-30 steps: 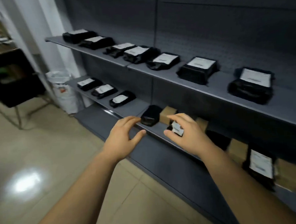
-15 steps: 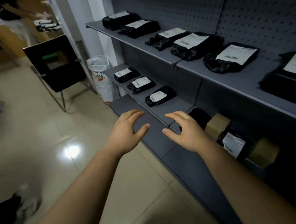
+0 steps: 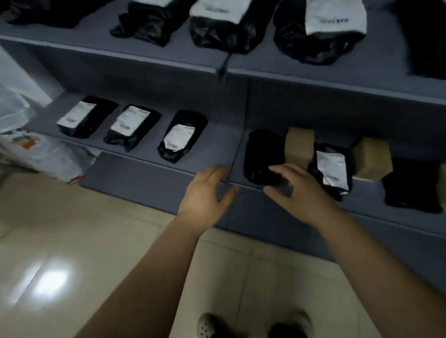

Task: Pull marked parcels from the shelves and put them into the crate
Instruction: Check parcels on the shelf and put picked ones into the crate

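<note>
Head view: left hand and right hand hovered, fingers apart and empty, at a black parcel on the lower shelf. Its mark was not visible, so verification should precede a two-sided grip.

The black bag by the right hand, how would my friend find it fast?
Look at the middle shelf, just right of its seam. The black bag lies at the front, beside a brown box, close to the right hand. Unlike the bags either side, it shows no white label.

Wht sack — tile flr
</note>
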`<state>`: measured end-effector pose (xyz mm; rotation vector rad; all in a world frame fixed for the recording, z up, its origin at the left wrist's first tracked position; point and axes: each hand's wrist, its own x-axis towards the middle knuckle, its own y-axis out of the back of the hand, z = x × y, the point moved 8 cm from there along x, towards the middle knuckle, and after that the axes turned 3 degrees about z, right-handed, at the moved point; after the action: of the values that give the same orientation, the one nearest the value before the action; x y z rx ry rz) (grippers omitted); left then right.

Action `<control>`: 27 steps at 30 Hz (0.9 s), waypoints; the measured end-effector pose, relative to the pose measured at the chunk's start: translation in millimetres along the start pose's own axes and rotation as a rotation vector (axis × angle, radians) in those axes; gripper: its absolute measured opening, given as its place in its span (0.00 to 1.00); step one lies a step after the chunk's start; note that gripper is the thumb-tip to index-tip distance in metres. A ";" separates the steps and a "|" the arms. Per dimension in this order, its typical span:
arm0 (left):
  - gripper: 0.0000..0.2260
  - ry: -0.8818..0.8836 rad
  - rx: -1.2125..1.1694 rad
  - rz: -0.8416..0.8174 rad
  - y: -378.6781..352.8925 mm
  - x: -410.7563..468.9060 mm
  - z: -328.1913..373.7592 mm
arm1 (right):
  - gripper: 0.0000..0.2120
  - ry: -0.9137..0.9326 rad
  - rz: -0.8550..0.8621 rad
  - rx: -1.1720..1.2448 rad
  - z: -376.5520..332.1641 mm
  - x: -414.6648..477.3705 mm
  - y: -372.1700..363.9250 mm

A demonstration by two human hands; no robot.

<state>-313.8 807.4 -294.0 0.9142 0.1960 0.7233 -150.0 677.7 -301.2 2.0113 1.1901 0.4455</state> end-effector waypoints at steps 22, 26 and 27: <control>0.26 0.157 0.000 -0.259 -216.7 145.8 -106.4 | 0.25 -0.212 0.107 -0.141 176.7 135.2 -88.8; 0.27 0.204 -0.001 -0.284 -235.6 164.1 -130.2 | 0.26 -0.230 0.076 -0.234 188.9 158.9 -106.3; 0.27 0.217 0.026 -0.297 -241.1 165.9 -135.3 | 0.26 -0.241 0.067 -0.244 192.2 161.1 -111.6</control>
<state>-132.4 907.3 -541.2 0.8088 0.5229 0.5431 -16.2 767.3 -523.4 1.8377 0.8796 0.3510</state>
